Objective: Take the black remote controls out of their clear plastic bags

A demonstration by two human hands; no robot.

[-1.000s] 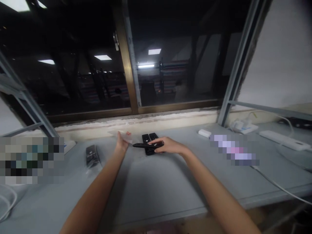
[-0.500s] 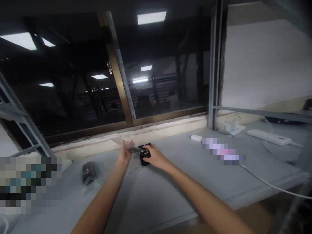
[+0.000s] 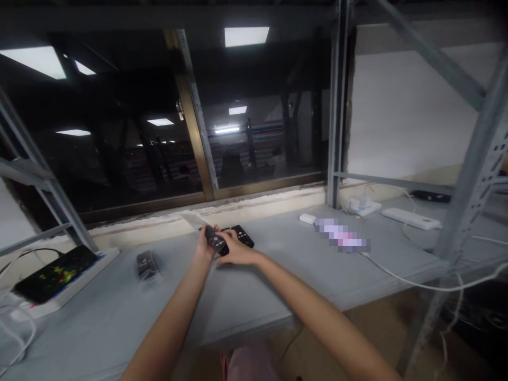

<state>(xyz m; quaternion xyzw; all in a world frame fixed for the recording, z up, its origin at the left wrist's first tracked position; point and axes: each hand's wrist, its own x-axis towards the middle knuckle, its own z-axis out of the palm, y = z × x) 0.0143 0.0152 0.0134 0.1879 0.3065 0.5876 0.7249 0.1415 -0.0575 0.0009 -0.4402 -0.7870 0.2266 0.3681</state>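
Note:
A black remote control [image 3: 215, 240] lies between my two hands, looking greyish, as though under clear film. My left hand [image 3: 203, 245] is closed on its left side and on a clear plastic bag [image 3: 193, 221] that sticks out beyond the fingers. From the right, my right hand [image 3: 238, 251] grips the same remote with its fingers on top and its thumb at the near end. Just behind the right hand, a second black remote [image 3: 243, 236] with buttons rests on the grey tabletop [image 3: 273, 286]. Further left lies another dark remote in clear plastic [image 3: 146, 265].
At the left, a phone with a lit screen [image 3: 59, 272] lies on a white box [image 3: 89, 283] among cables. To the right are a blurred-out device [image 3: 341, 235], a white cable [image 3: 416, 284] and a white power strip [image 3: 410, 218]. Metal posts [image 3: 468, 174] frame the table; a window stands behind.
My right hand has moved left with the remote, up against the left hand and the bag. The second remote behind it now shows. The camera view has shifted slightly.

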